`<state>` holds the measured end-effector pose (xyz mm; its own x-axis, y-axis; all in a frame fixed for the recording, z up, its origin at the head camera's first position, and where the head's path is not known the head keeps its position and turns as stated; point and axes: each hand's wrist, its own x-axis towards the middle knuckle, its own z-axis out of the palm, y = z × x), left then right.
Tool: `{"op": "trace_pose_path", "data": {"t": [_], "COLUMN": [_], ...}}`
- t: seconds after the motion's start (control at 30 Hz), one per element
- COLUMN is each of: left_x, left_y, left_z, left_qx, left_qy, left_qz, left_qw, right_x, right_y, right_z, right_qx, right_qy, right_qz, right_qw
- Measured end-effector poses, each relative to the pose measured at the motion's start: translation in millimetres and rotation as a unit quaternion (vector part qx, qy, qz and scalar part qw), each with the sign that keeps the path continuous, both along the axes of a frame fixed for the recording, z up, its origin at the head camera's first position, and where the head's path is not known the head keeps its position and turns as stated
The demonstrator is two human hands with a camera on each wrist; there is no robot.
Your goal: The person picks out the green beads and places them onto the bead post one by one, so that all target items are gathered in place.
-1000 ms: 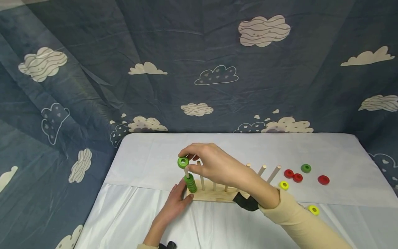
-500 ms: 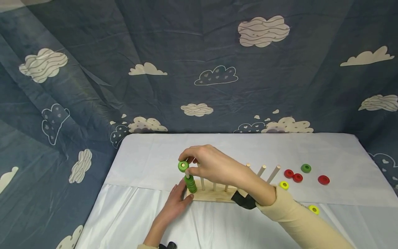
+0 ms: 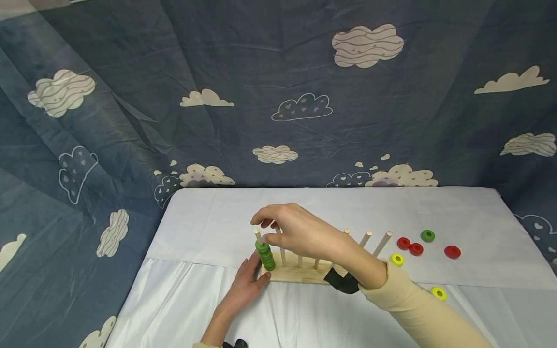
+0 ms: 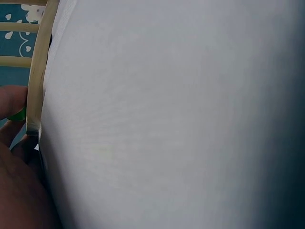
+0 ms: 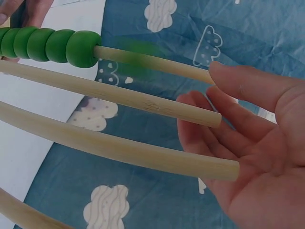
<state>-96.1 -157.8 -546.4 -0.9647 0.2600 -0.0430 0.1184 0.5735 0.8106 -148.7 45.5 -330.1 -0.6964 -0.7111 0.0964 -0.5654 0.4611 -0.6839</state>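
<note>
A wooden peg stand [image 3: 300,275] with a row of upright pegs lies on the white-covered table. Its leftmost peg [image 3: 257,235] bears a stack of green rings [image 3: 266,258]. My left hand [image 3: 247,284] holds the left end of the base, thumb at the front and fingers at the side. Around that peg's tip, my right hand [image 3: 300,234] hovers with thumb and fingers apart and nothing between them. The right wrist view shows the green rings [image 5: 57,45] lined up on the peg, with a faint green blur just above the top one.
Right of the stand lie several loose rings: red rings [image 3: 452,252], a green ring [image 3: 428,236] and yellow rings [image 3: 397,259]. Bare pegs [image 3: 383,244] rise at the stand's right end. A dark cloud-print cloth [image 3: 304,140] hangs behind the table.
The green ring that my right hand held above the leftmost peg went onto its tip, was let go and dropped onto the stack. My left hand has stayed put.
</note>
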Motion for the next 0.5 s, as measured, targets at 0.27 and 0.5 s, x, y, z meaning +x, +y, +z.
{"op": "trace_pose_path", "data": {"t": [0.27,0.5], "left_x": [0.3,1.8], "left_y": [0.7,1.4], "left_z": [0.0,1.8], "left_qx": [0.0,-0.001], "left_qy": [0.003,0.0], "left_qz": [0.003,0.005], "left_qw": [1.0,1.0], "right_x": [5.3,19.9], "right_y": [9,21], "right_z": [3.6,2.7], "right_qx": [-0.063,-0.156], "right_qy": [0.017,0.047], "right_qz": [-0.011,-0.014], "right_qw": [0.9978,0.9865]}}
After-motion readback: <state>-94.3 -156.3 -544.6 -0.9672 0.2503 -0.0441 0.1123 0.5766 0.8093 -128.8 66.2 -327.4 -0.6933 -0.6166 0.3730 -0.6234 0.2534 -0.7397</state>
